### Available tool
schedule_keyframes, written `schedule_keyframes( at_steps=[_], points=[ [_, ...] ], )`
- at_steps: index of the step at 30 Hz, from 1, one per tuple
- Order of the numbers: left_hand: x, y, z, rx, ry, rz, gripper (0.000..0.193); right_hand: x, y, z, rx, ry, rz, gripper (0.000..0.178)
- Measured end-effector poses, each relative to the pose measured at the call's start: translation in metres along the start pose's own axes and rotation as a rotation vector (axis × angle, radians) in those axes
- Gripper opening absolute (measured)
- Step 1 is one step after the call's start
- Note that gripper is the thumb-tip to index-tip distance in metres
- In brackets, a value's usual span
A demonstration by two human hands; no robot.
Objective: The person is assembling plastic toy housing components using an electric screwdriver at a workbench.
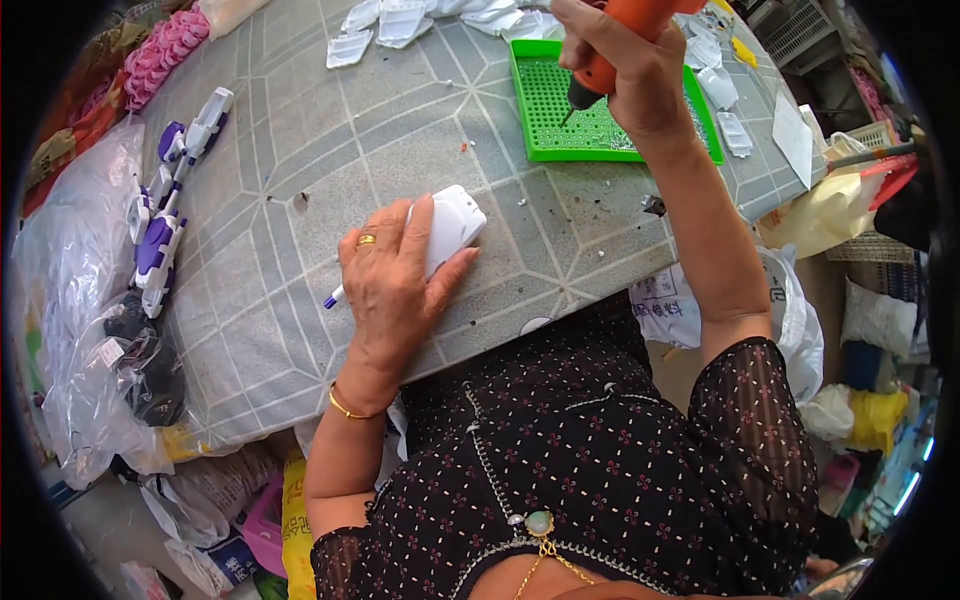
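Note:
My left hand (392, 262) lies over a white plastic housing (459, 220) on the table, its fingers wrapped round the part and pressing it down. A thin white stick with a purple tip (334, 297) pokes out from beneath that hand. Up at the right, my right hand (640, 80) grips an orange electric screwdriver (632, 28) with a black nose and a thin bit pointing down. The bit hangs above a green perforated tray (590, 155), which holds many small shiny pieces, likely screws, partly hidden by my hand and wrist.
White plastic shells (400, 22) are heaped along the far edge, with more right of the tray. Several white-and-purple assembled parts (160, 245) lie at the left. Beside them are clear plastic bags (85, 260) and a black bundle (145, 365). A paper sheet (792, 140) lies near the right edge.

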State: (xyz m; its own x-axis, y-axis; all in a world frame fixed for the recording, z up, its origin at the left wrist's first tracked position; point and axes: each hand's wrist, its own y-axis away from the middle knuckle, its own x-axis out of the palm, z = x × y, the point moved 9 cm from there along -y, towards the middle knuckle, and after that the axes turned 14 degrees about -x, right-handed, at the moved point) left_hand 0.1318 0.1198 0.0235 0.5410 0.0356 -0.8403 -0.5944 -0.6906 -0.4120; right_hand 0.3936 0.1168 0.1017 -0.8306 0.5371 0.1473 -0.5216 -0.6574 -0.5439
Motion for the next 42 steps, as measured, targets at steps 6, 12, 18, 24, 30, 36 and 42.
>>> schedule_keyframes(
  at_steps=[6, 12, 18, 24, 30, 36, 42],
  points=[
    [0.001, -0.003, 0.004, -0.023, 0.022, 0.005, 0.063, -0.009, 0.005, -0.009, -0.027, 0.008, -0.029, 0.019],
    [0.002, -0.006, 0.001, -0.024, 0.033, 0.022, 0.063, -0.008, 0.000, -0.011, -0.484, -0.514, 0.166, 0.020],
    [0.002, -0.007, 0.004, -0.043, 0.047, 0.030, 0.063, -0.014, 0.006, -0.024, -0.025, -0.027, -0.033, 0.019],
    [0.002, -0.008, 0.004, -0.057, 0.065, 0.037, 0.063, -0.011, 0.006, -0.029, -0.059, -0.011, -0.028, 0.017],
    [0.003, -0.010, 0.008, -0.081, 0.090, 0.046, 0.062, -0.011, 0.010, -0.030, -0.050, -0.032, -0.024, 0.016],
    [0.004, -0.011, 0.008, -0.078, 0.106, 0.043, 0.062, -0.015, 0.007, -0.029, -0.119, -0.022, -0.035, 0.017],
    [0.005, -0.012, 0.008, -0.076, 0.132, 0.038, 0.060, -0.021, 0.007, -0.031, -0.147, -0.001, -0.081, 0.017]
  ],
)
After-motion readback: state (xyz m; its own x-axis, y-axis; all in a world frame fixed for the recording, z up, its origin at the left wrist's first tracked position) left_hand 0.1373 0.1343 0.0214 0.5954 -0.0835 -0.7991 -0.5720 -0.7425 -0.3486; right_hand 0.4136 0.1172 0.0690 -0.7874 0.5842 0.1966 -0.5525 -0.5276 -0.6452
